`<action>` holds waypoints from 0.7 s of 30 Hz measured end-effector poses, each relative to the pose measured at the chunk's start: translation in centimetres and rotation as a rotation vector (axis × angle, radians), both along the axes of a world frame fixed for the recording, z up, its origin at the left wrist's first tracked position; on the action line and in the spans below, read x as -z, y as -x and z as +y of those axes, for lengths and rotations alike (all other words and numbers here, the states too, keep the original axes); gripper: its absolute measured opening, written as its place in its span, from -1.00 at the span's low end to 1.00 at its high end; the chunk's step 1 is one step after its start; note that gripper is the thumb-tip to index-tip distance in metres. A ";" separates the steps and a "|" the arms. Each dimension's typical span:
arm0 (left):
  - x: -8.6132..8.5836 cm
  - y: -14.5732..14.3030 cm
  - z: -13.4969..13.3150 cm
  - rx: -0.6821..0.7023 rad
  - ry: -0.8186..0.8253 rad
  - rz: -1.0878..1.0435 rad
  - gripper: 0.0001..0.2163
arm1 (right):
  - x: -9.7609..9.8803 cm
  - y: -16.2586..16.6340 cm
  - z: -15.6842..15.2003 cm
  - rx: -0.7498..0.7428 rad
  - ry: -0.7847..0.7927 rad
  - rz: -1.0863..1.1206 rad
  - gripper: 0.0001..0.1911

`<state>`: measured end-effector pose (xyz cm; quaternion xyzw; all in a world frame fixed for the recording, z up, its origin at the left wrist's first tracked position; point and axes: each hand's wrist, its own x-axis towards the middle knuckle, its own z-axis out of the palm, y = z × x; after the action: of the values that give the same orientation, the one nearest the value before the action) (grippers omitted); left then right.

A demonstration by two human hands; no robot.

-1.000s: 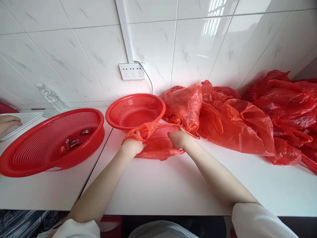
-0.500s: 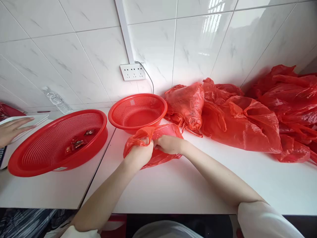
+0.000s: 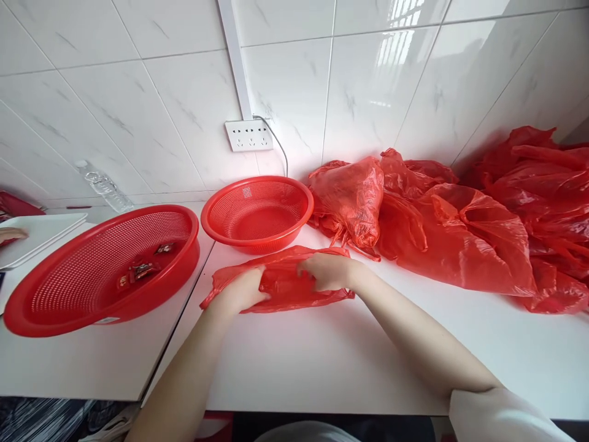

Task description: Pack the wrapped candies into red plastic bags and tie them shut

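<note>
A thin red plastic bag [image 3: 285,282] lies spread on the white table in front of me. My left hand [image 3: 243,288] is at the bag's left part, thumb and fingers apart. Over its right part is my right hand [image 3: 327,271], its fingers curved and spread, touching the film. Neither hand is closed on anything. Just behind the bag stands a round red plastic basket [image 3: 262,224] with perforated sides and nothing visible in it.
A larger red basket [image 3: 105,270] at left holds a few small wrapped packets [image 3: 142,270]. Red plastic bags [image 3: 469,233] are heaped along the wall at right. Another person's hand [image 3: 13,234] rests at a white tray [image 3: 46,230]. A clear bottle [image 3: 105,184] stands behind.
My hands have moved apart and loosened from their closed hold. The bag is flatter and spread wider. The other person's hand has drawn back to the left.
</note>
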<state>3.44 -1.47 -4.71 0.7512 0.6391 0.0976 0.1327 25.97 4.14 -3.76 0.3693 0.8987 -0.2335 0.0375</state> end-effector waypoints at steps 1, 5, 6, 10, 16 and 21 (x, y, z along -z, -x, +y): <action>-0.3 -0.4 -0.1 0.055 0.029 -0.013 -0.70 | -0.3 0.1 0.0 -0.044 -0.005 0.123 -0.69; 0.0 -1.5 0.2 0.193 -0.006 -0.052 -0.56 | -0.1 0.3 0.5 -0.154 -0.085 0.439 -0.53; 0.3 -1.4 0.4 0.170 0.013 -0.041 -0.53 | 0.3 0.3 0.7 -0.135 -0.100 0.356 -0.42; 0.8 0.0 1.3 0.001 0.288 0.029 -0.59 | 2.0 -0.3 1.6 -0.014 -0.021 -0.046 -0.26; -3.5 2.2 0.7 0.283 0.420 -0.491 -0.72 | 0.3 -1.6 1.4 -0.044 -0.001 0.060 -0.49; -4.3 2.9 0.7 -0.011 -0.498 -0.654 -0.77 | -3.8 -1.7 1.5 0.083 -0.061 0.385 -0.61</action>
<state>0.59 -0.79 -0.46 0.6864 0.5240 0.4838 0.1423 27.70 5.59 0.06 0.3555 0.8800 -0.2737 -0.1558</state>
